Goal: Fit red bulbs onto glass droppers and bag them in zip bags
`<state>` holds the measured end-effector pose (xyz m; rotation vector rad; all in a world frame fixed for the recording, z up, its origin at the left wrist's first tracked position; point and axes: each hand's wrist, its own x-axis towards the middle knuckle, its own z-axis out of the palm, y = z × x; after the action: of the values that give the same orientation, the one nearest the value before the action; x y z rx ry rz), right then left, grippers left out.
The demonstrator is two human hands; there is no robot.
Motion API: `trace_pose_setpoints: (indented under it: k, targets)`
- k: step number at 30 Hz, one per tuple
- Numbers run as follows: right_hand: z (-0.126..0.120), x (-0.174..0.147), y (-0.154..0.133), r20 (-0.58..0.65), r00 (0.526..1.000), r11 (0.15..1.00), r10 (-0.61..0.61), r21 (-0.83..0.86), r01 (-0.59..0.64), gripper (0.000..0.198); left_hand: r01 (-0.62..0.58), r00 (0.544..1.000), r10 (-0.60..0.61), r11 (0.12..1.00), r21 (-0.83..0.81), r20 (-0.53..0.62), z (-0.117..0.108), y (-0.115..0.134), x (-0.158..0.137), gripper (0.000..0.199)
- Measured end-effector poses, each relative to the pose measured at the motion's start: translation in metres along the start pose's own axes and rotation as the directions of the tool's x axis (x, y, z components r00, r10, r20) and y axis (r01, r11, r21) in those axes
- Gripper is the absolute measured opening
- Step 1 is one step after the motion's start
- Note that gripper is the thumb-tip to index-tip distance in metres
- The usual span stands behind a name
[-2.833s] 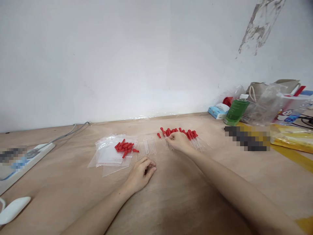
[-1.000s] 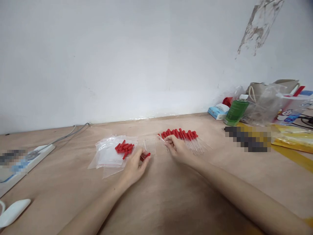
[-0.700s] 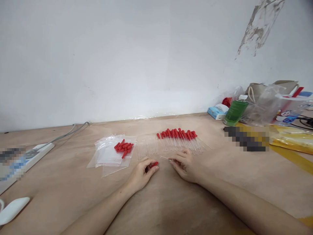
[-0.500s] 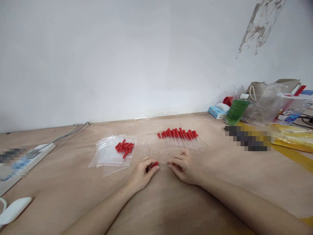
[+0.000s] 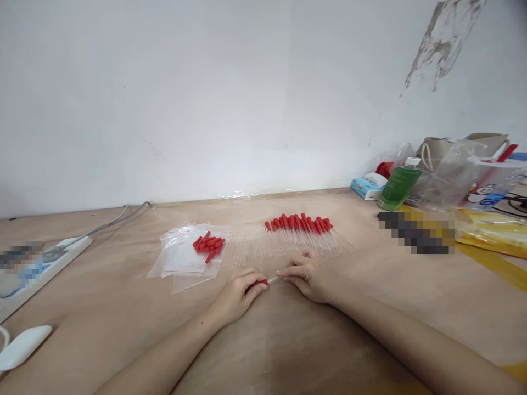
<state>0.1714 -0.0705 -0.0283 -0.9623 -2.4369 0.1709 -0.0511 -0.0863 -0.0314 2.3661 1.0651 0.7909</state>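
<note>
Over a brown surface (image 5: 123,312), the left hand (image 5: 241,292) is pinching a red bulb (image 5: 263,282) while the right hand (image 5: 309,278) is holding a clear tube (image 5: 273,280), its end meeting the bulb. Nearer the surface's back edge, loose red bulbs (image 5: 210,243) are lying on plastic bags (image 5: 181,264), with bare tubes (image 5: 240,249) and bulb-topped tubes (image 5: 302,235) to their right. Toward that edge's right end, a green bottle (image 5: 398,187) is standing

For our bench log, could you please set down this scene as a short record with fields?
Left hand: holds a red bulb-shaped cap
Right hand: pinches a thin clear tube, its end at the cap
Clear flat plastic bags: loose red caps heaped on top
Beside the bags: uncapped clear tubes, laid side by side
Beyond right hand: red-capped clear tubes, in a row
</note>
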Motion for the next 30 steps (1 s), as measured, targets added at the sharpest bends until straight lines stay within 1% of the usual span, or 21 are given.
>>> trace_pose_setpoints:
  k: [5, 8, 18, 23, 27, 30]
  targets:
    - [0.003, 0.002, 0.000, -0.047, 0.999, 0.998, -0.019, -0.058, 0.016, 0.022, -0.014, 1.000, 0.013, 0.998, 0.061, 0.024, 0.001, 0.001, 0.000, 0.021]
    - [0.004, 0.001, -0.001, -0.055, 0.998, 0.996, -0.042, -0.077, 0.037, 0.021, -0.026, 0.999, 0.023, 0.997, 0.074, 0.039, 0.002, 0.001, 0.000, 0.022]
    - [0.012, 0.002, -0.009, 0.012, 0.999, 0.998, -0.048, -0.044, 0.048, 0.021, -0.053, 0.998, 0.049, 0.994, 0.095, 0.050, 0.003, 0.002, -0.001, 0.021]
    - [0.014, 0.003, -0.014, 0.069, 0.997, 0.999, -0.028, -0.020, 0.029, 0.022, -0.066, 0.997, 0.061, 0.993, 0.100, 0.053, 0.002, 0.002, -0.001, 0.023]
    - [0.015, 0.004, -0.015, 0.093, 0.996, 1.000, -0.007, 0.016, 0.005, 0.025, -0.071, 0.996, 0.066, 0.993, 0.096, 0.055, 0.002, 0.002, 0.000, 0.023]
    - [0.015, 0.004, -0.016, 0.112, 0.994, 1.000, 0.006, 0.011, -0.007, 0.026, -0.076, 0.996, 0.071, 0.992, 0.100, 0.056, 0.002, 0.001, 0.001, 0.024]
